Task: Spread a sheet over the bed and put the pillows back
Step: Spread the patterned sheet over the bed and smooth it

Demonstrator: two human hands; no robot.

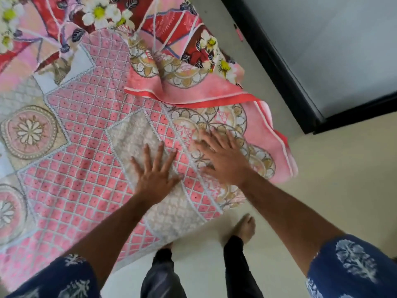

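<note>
A pink cotton sheet [71, 147] printed with a white lattice of small squares and round floral medallions lies spread over the bed, reaching its near corner and hanging a little over the edge by the person's legs. The left hand [156, 177] lies flat on it, palm down and fingers splayed, pressing on a pale grey diamond-shaped patch of the print. The right hand [223, 160] lies just beside it, also flat and spread, on a cluster of beige-and-white circular motifs close to the corner; neither hand grips any cloth. Beyond the hands a fold of the sheet's plain pink, red-striped border [189, 93] is turned back on itself, its edge rumpled and drooping off the bed's right side. Farther up lies a red-and-pink fabric with large white, yellow-centred flowers [101, 14]. Both forearms emerge from dark blue sleeves with a white leaf print [354, 265]. A bare foot [245, 229] stands on the pale cream floor [343, 190].
</note>
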